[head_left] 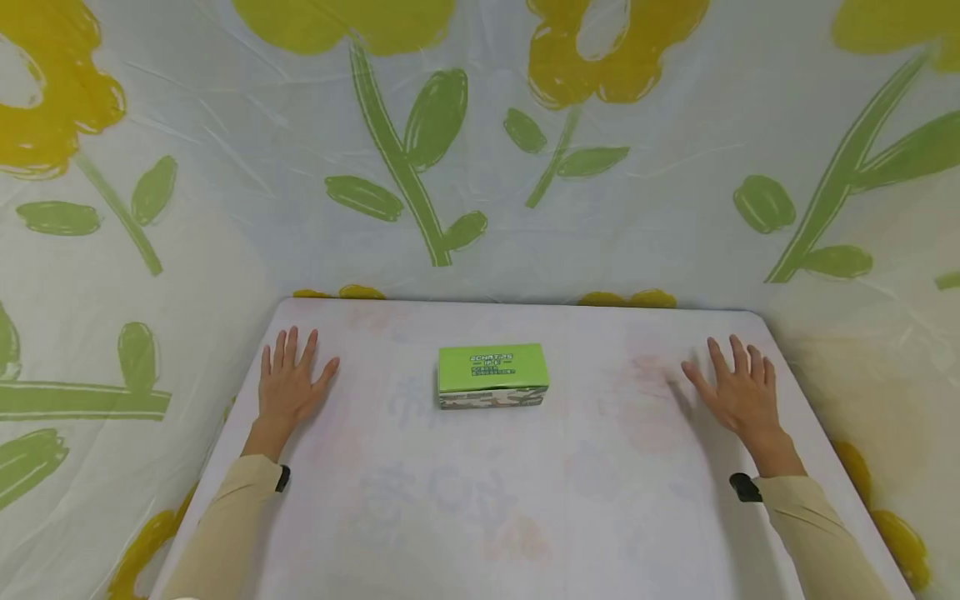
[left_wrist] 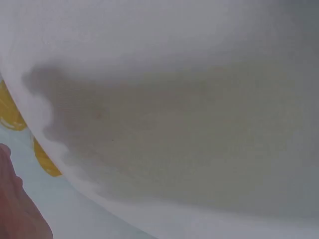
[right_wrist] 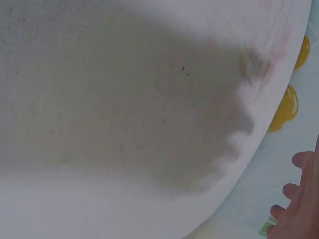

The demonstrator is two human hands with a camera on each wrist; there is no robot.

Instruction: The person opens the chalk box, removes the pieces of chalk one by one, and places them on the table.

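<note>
Head cam: small green cardboard box (head_left: 492,377), long axis 9-to-3, sits between both hands. L hand (head_left: 288,379) and R hand (head_left: 737,388) flat on white table (head_left: 480,517), fingers spread, holding nothing; L slightly nearer.

white table, floral sheeting behind

pale table (head_left: 480,517) with rounded far corners, faint washed-out prints on its surface. glossy creased plastic backdrop (head_left: 675,208) rises behind and wraps both sides, painted with big yellow flowers, green stems and leaves. light even, soft shadows.
</note>
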